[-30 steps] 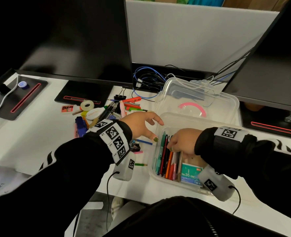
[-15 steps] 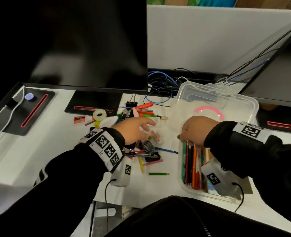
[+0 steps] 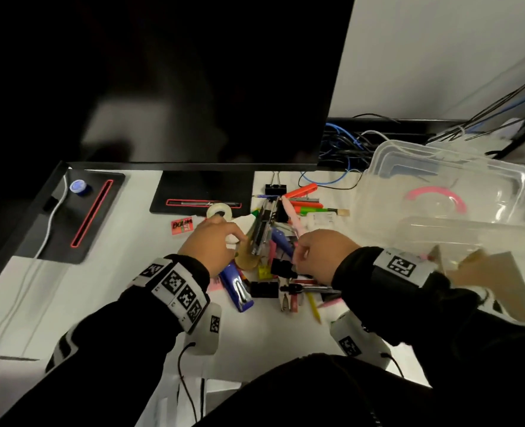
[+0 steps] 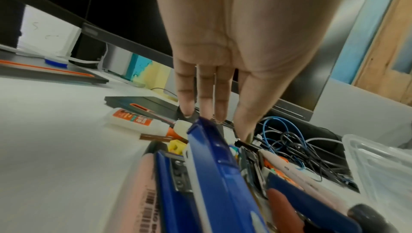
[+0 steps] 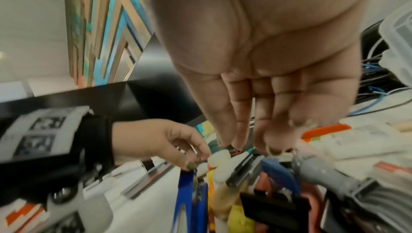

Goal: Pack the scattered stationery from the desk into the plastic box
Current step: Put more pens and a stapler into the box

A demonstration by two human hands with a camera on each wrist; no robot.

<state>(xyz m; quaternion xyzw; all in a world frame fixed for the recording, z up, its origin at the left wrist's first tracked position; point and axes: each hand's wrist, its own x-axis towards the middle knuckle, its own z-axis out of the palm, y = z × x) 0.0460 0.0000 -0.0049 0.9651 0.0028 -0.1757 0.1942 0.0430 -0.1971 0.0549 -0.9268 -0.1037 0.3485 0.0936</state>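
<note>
A pile of scattered stationery (image 3: 273, 241) lies mid-desk: blue stapler (image 3: 236, 288), black binder clips (image 3: 282, 268), pink pen (image 3: 292, 217), orange marker (image 3: 301, 190), tape roll (image 3: 219, 212), yellow pencil (image 3: 313, 308). My left hand (image 3: 212, 241) reaches into the pile's left side, fingers straight, tips by a white piece (image 5: 219, 157) beside the glue bottle (image 4: 133, 120) and above the stapler (image 4: 211, 166). My right hand (image 3: 319, 254) hovers over the pile's right side, fingers (image 5: 263, 127) pointing down at the pens and holding nothing. The clear plastic box (image 3: 477, 229) stands to the right.
The box lid (image 3: 440, 177) with a pink arc lies behind the box. A dark monitor (image 3: 193, 87) overhangs the back of the desk, with a cable tangle (image 3: 344, 146) beside it. A black pad (image 3: 79, 211) and white cable (image 3: 48, 229) sit at left. Brown card (image 3: 495, 272) lies by the box.
My right hand has left the box and come left over the pile. My left hand has moved farther back and left, toward the tape roll. The view has swung left.
</note>
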